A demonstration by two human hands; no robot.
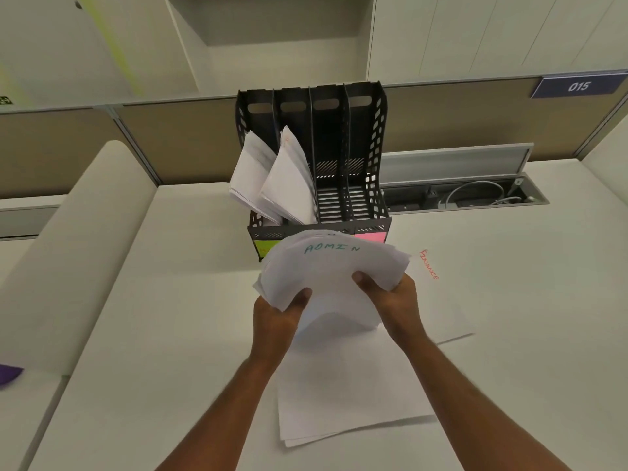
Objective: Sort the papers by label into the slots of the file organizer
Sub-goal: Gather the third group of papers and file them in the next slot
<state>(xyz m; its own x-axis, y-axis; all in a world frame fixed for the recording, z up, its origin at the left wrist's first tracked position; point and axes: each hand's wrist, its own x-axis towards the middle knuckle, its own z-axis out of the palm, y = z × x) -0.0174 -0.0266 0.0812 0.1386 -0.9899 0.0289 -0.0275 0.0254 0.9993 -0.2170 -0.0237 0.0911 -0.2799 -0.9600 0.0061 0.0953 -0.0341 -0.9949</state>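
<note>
Black perforated plastic file organizer with four upright slots (343, 154) standing on the pale desk surface (509, 300) at 12 o'clock of the hands, backed against a tan partition panel (170, 141). Open cable trough with grey wires (475, 195) at 2 o'clock, blue number plate reading 015 (579, 86) beyond it, purple scrap (8, 373) at the 9 o'clock edge. Two leftmost slots filled with leaning white sheets (272, 178), two right slots bare; green and pink sticky labels (370, 236) on the front lip, partly hidden by the lifted stack. White paper stack marked ADMIN in green ink (329, 266) held in the air just before the organizer, bowed upward. Left hand (278, 317) gripping its 7 o'clock corner, thumb on top; right hand (394, 297) clamped on the 4 o'clock edge, thumb over the sheets. Loose sheet lettered FINANCE in red (438, 300) flat at 3 o'clock; further white sheets (346, 396) lying beneath the forearms. Bare desk open on both sides.
</note>
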